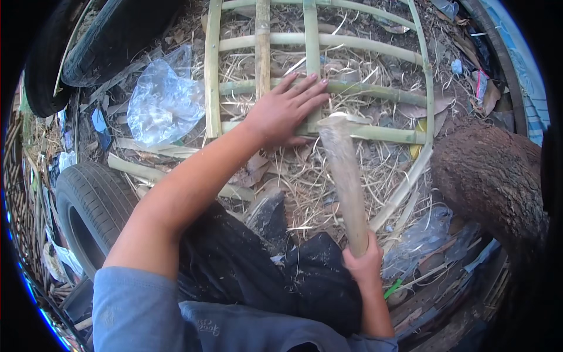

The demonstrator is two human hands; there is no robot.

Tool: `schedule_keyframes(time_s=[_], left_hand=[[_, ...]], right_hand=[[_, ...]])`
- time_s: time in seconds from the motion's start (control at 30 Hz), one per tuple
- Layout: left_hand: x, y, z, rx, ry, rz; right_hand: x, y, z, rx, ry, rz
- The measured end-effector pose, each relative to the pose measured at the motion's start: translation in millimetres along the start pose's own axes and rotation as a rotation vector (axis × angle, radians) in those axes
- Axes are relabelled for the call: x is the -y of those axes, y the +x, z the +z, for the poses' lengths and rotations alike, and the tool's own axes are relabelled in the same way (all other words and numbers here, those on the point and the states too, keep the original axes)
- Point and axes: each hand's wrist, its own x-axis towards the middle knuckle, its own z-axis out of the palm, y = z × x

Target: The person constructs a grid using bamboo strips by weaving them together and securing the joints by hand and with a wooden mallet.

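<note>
Lap: the person sits low in a grey-blue long-sleeved shirt (193, 325) and dark soiled trousers (258, 264).
Right hand: the right hand (365, 264) is clenched round the lower end of a pale, worn wooden club (346, 182).
Club: it runs up and slightly left from that grip; its thicker head sits at the nearest slat of the frame, though I cannot tell if it touches.
Left hand: the left hand (287, 108) lies flat, fingers spread, pressed on a green split-bamboo lattice frame (363, 91), grasping nothing.
Frame: it lies on straw-littered ground (305, 182), just beyond the knees, its crossing slats under the palm.
Left side: a black rubber tyre (88, 205) sits beside the person's left arm; a crumpled clear plastic bag (164, 100) lies farther up, just left of the frame.
Right side: a rough brown tree trunk (492, 176).
Far left: a second black tyre (76, 47).
</note>
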Motion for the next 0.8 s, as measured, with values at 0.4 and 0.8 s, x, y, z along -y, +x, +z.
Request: schedule_keyframes(time_s=[0.4,0.8], left_hand=[[-1.0,4.2,1.8,-0.013,-0.037,0.014],[-0.1,4.9,4.8,0.0,-0.027,0.02]], right_hand=[[-1.4,1.4,-4.4,0.062,-0.158,0.029],[-6.2,-8.4,-2.1,-0.155,0.123,-0.087]])
